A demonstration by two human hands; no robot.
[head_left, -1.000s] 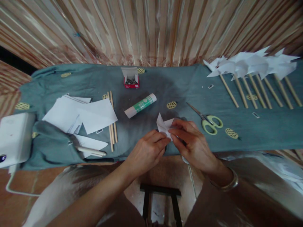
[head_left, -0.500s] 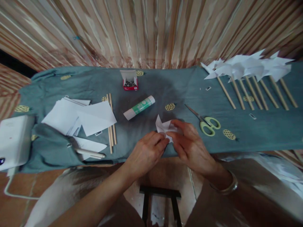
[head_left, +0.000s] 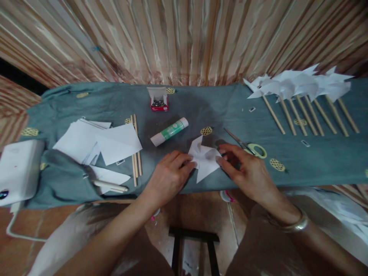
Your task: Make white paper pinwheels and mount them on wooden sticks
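Note:
A small white paper pinwheel [head_left: 204, 158] with folded blades lies at the front of the cloth, between my two hands. The thumb and forefinger of my left hand [head_left: 172, 172] are pinched on its left blade. At its right edge, my right hand [head_left: 249, 168] holds the paper lightly between thumb and forefinger, a small gap showing behind the fingertips. Green-handled scissors [head_left: 257, 150] lie just behind my right hand, which partly covers them. Beyond the pinwheel, to the left, rests a glue stick [head_left: 171, 131] with a green label.
Finished pinwheels on sticks [head_left: 299, 86] lie in a row at the right. A red box of metal pins [head_left: 159, 103] stands open at the back. Left are paper sheets [head_left: 117, 142], several wooden sticks [head_left: 134, 153], a white pen [head_left: 110, 186] and a white device [head_left: 20, 168] with a cable.
My hands have moved apart from the pinwheel's centre to its left and right edges. More of its blades now shows. My right hand has shifted right, over part of the scissors.

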